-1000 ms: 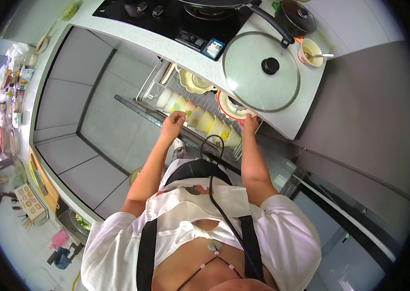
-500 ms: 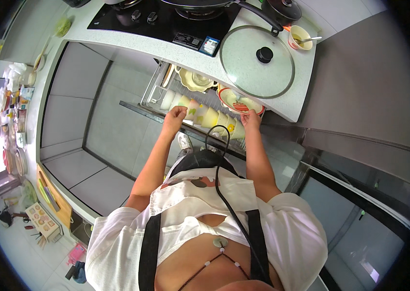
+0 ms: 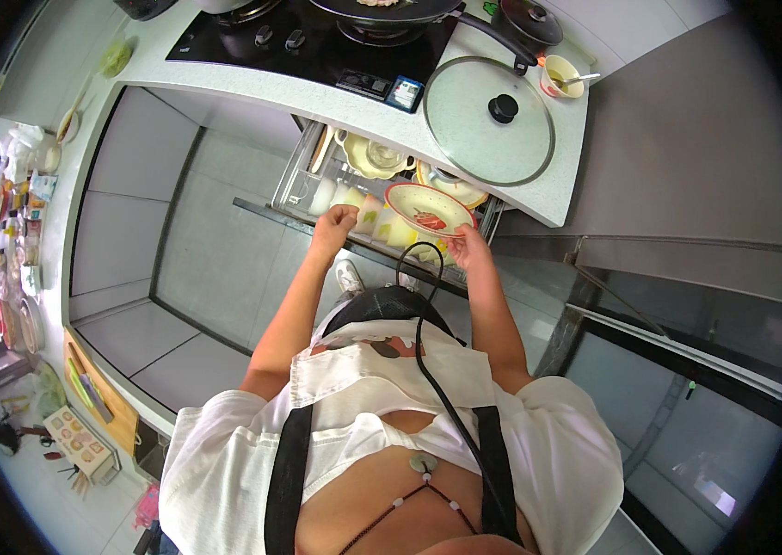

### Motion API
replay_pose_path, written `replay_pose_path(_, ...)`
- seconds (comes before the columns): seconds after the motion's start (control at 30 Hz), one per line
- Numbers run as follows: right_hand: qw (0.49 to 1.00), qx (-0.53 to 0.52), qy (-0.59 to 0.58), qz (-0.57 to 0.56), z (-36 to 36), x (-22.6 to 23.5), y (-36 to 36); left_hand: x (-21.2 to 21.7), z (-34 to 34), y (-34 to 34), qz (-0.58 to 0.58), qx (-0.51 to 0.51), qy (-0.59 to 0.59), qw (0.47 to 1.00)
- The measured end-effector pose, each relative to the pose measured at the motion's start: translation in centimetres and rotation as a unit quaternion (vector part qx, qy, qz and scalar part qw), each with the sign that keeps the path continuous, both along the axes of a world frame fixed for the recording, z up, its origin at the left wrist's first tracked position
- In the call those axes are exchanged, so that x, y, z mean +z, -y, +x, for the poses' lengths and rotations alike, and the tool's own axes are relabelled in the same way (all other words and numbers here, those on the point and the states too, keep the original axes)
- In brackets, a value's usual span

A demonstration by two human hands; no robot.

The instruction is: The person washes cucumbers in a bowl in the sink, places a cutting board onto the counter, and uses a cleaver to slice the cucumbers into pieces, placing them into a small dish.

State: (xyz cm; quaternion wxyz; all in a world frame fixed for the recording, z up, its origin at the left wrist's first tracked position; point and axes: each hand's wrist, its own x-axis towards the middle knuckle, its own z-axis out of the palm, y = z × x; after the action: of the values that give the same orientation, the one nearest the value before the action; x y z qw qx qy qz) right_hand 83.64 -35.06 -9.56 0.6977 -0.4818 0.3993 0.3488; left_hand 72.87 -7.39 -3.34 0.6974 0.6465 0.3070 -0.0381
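Note:
My right hand (image 3: 470, 248) grips the near right edge of an oval plate (image 3: 430, 207), cream with a red rim and a red picture in its middle. The plate is held over the pulled-out drawer, partly covering a row of pale cups (image 3: 373, 212). Just inside the drawer's dark front edge (image 3: 275, 215), my left hand (image 3: 336, 222) is closed beside the cups, with nothing visible in its fingers. Behind the plate lies another round dish (image 3: 455, 189) with a yellowish rim. A scalloped cream bowl (image 3: 373, 154) sits further back in the drawer.
A glass lid (image 3: 465, 120) with a black knob lies on the white counter above the drawer. Beside it stand a small bowl (image 3: 565, 76) with a spoon and a dark lidded pot (image 3: 529, 26). A frying pan (image 3: 409, 11) rests on the black cooktop (image 3: 317, 46).
My right hand has drawn the oval plate left and nearer to me over the cups, baring the round dish behind it. My left hand has stayed almost in place.

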Motion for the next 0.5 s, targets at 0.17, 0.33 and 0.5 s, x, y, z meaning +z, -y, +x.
replay_pose_path(0.17,0.995,0.09,0.039,0.016,-0.1,3.4,-2.9,-0.6,-1.1,-2.0,-0.024,0.018,-0.008,1.0)
replay_pose_path(0.33,0.983,0.156,0.094,0.03,0.5,5.8,-6.9,0.3,-2.0,-4.8,-0.019,0.004,-0.028,0.999)
replay_pose_path(0.5,0.955,0.221,0.196,-0.025,0.3,10.3,-11.5,2.7,-2.3,-7.3,-0.023,0.026,0.006,0.999)
